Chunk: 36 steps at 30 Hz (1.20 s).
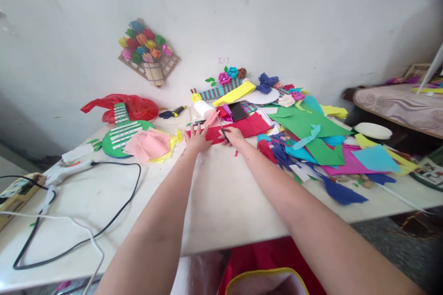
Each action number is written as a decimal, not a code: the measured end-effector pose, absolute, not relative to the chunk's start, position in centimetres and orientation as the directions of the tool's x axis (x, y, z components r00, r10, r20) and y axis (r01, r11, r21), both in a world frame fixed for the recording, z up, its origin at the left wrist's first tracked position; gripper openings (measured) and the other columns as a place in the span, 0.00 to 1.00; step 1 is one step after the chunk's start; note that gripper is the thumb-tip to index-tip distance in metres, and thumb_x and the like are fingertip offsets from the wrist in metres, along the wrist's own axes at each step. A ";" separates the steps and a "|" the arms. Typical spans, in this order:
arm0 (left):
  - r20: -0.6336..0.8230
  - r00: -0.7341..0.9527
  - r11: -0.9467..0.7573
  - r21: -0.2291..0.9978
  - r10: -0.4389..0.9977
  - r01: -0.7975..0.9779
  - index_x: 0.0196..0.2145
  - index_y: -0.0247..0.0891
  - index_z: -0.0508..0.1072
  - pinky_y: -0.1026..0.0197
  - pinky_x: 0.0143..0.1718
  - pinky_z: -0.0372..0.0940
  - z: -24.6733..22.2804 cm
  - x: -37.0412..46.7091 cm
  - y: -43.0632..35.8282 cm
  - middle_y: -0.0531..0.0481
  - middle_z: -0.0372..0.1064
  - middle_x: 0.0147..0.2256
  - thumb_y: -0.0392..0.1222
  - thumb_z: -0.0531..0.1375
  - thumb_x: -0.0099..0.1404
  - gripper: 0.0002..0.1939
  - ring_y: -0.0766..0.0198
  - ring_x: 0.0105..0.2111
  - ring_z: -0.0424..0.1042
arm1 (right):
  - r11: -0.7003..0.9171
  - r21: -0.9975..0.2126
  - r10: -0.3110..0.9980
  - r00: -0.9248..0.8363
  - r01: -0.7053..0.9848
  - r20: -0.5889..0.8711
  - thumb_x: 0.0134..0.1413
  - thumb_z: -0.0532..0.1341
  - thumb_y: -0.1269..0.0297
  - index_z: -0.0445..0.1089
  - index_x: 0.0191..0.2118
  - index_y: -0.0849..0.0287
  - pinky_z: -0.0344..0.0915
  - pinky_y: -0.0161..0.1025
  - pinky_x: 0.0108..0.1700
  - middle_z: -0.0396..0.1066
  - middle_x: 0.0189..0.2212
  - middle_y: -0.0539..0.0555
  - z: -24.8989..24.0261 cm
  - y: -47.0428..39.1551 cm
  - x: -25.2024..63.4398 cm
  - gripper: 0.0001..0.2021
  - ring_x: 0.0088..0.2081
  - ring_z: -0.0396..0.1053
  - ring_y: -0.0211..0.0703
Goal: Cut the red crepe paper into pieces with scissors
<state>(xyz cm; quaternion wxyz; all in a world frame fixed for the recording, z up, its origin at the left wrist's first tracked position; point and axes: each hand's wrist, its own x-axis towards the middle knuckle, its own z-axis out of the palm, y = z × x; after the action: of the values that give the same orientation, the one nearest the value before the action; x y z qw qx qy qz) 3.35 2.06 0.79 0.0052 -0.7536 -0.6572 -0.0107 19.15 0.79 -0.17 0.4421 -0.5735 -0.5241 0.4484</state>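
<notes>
A long strip of red paper [254, 124] lies across the middle of the table. My left hand [198, 139] rests flat on its left part with the fingers spread. My right hand [232, 135] is closed around a pair of scissors [224, 134], whose blades point away from me over the red strip. Whether the blades are in the paper I cannot make out. A small red scrap [236, 153] lies just below my right hand. Pink crepe paper [148, 144] is to the left of my left hand.
Coloured paper sheets [311, 122] pile up on the right. A green guitar-shaped craft [119, 136] and a glue gun [67, 173] with a looping black cord [136, 184] are on the left. Paper flowers [231, 73] stand against the wall. A red plastic bag [138, 107] lies behind.
</notes>
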 end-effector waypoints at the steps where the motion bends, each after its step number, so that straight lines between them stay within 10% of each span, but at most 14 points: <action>1: 0.027 0.139 -0.139 0.009 0.990 0.990 0.65 0.46 0.42 0.35 0.57 0.26 0.8 3.5 2.1 0.48 0.29 0.66 0.59 0.48 0.59 0.39 0.45 0.63 0.23 | -0.053 -0.977 0.998 0.048 0.206 -0.044 0.56 0.58 0.63 0.66 0.49 0.63 0.52 0.25 0.13 0.76 0.36 0.58 -0.2 0.8 19.2 0.15 0.15 0.66 0.29; 16: 0.122 0.087 -0.106 0.159 0.989 0.982 0.64 0.46 0.47 0.40 0.60 0.29 -0.6 4.7 0.6 0.52 0.37 0.65 0.53 0.45 0.63 0.32 0.51 0.64 0.30 | -0.001 -0.982 0.998 0.069 0.189 0.012 0.54 0.60 0.62 0.68 0.45 0.62 0.51 0.24 0.12 0.76 0.34 0.55 -0.5 0.5 19.1 0.14 0.15 0.65 0.28; 24: 0.258 0.049 -0.095 0.169 0.965 0.981 0.55 0.50 0.63 0.40 0.60 0.34 -0.1 4.5 -0.4 0.51 0.49 0.62 0.55 0.51 0.61 0.25 0.50 0.63 0.39 | -0.047 -0.995 0.999 0.002 0.089 -0.047 0.52 0.62 0.68 0.69 0.35 0.64 0.44 0.25 0.10 0.70 0.17 0.48 0.7 -0.6 19.4 0.05 0.13 0.62 0.29; 36: 0.405 -0.261 0.100 0.377 0.876 0.921 0.51 0.42 0.67 0.48 0.55 0.51 0.4 3.6 -0.6 0.47 0.60 0.56 0.51 0.50 0.61 0.22 0.52 0.56 0.55 | -0.063 -0.991 0.977 -0.197 0.120 -0.086 0.45 0.66 0.54 0.63 0.24 0.63 0.44 0.25 0.08 0.66 0.13 0.47 1.0 -1.1 20.7 0.18 0.12 0.61 0.29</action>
<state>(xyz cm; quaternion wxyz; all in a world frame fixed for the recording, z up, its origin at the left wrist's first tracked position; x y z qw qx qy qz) 3.58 -0.64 0.43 0.0386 -0.6067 -0.7405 -0.2864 20.69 -1.11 1.02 0.3985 -0.4924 -0.5567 0.5374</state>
